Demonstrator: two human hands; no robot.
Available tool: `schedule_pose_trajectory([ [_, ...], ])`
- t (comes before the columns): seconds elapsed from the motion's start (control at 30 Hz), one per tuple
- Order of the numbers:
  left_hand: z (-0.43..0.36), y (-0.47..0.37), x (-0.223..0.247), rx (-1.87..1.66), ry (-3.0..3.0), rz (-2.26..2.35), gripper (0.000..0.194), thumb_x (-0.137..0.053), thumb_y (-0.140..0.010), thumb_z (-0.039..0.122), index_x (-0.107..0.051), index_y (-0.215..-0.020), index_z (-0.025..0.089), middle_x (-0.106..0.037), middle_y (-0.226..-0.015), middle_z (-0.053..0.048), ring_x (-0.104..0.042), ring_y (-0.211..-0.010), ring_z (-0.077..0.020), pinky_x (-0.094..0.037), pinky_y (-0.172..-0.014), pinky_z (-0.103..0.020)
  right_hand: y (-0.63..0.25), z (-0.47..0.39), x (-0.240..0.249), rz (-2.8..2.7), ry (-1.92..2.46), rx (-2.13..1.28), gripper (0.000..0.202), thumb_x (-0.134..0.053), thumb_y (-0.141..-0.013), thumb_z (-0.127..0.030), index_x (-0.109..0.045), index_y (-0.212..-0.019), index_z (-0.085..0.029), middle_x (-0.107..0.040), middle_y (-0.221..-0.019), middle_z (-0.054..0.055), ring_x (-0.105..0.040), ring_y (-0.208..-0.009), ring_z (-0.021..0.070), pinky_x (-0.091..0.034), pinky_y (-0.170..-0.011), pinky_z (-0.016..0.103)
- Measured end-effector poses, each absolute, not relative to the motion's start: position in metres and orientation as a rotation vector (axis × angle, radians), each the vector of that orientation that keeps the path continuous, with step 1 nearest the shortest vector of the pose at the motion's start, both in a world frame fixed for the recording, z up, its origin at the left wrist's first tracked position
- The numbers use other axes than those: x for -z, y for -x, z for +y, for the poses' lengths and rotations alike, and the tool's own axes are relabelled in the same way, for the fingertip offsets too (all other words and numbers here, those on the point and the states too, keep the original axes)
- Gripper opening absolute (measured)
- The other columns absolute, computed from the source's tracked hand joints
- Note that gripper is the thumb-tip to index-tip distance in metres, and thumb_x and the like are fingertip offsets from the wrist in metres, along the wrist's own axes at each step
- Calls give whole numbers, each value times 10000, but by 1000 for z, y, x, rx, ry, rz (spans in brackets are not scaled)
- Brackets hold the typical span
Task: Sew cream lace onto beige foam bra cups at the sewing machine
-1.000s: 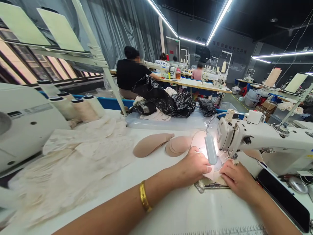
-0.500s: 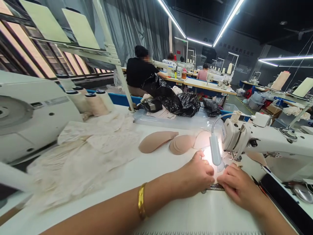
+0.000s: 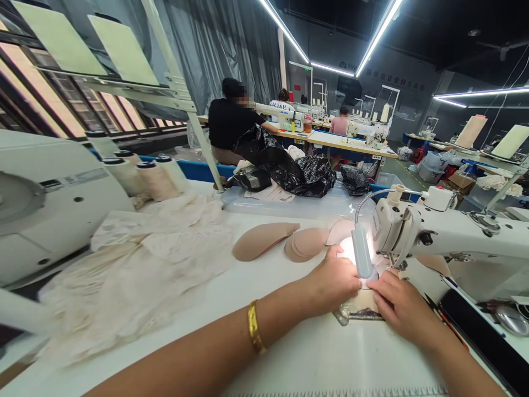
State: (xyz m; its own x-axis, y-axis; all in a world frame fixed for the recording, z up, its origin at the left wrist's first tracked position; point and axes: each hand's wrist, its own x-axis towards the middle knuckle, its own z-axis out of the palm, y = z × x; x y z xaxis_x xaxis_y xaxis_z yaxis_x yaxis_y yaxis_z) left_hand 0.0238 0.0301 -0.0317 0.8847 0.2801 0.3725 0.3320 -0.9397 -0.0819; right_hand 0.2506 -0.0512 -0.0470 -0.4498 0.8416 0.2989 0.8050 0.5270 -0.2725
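Under the needle end of the white sewing machine (image 3: 458,223), a pale fabric piece (image 3: 347,249) lies in strong lamp glare, so its outline is hard to make out. My left hand (image 3: 335,284) has its fingers closed on the piece's near left side. At the right edge, my right hand (image 3: 400,303) pinches it with thumb and fingers together. A small grey lamp (image 3: 362,253) hangs just above and hides part of the work. Beige moulded bra cups lie beyond my left hand: one single cup (image 3: 262,241) and a small overlapping stack (image 3: 305,244).
Cream lace fabric (image 3: 165,264) is heaped on the left, near thread cones (image 3: 156,179). Black plastic bags (image 3: 308,175) lie behind the table. A dark phone-like slab (image 3: 479,331) is beside my right forearm. A co-worker (image 3: 229,124) sits at another machine.
Both hands have moved slightly away from me, towards the needle, with the fabric piece. More of the machine's near plate edge now shows. The view has shifted a little.
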Motion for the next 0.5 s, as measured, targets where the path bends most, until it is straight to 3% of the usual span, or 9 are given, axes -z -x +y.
schedule_pose_trajectory([
  [0.2,48,-19,27,738,2811,-718,145,-563,-901,126,-669,-847,210,-684,-875,-53,-579,-862,-250,-353,-898,-452,-254,-49,54,-2391,1439,-117,263,-447,-1009,-166,-657,-1144,-249,-670,-973,86,-627,-896,278,-526,-736,411],
  [0.37,70,-1,30,805,2645,-1079,325,-474,-804,-11,-695,-915,200,-695,-1173,-129,-532,-1228,-343,-316,-1062,-566,-254,-49,58,-2362,1414,-83,276,-454,-1014,-175,-630,-1208,-262,-681,-986,78,-631,-842,253,-509,-692,378],
  [0.43,71,5,30,690,2770,-1021,348,-442,-773,-42,-678,-868,196,-719,-1077,-94,-578,-1154,-299,-282,-1124,-572,-253,-50,58,-2348,1408,-70,265,-459,-1014,-182,-631,-1198,-262,-685,-990,80,-632,-834,252,-508,-690,378],
  [0.5,66,9,28,575,2903,-894,306,-452,-759,-37,-648,-811,192,-705,-889,-43,-617,-906,-235,-326,-1115,-523,-251,-50,57,-2339,1404,-79,249,-464,-1012,-186,-639,-1174,-258,-689,-1001,81,-633,-832,250,-512,-700,380],
])
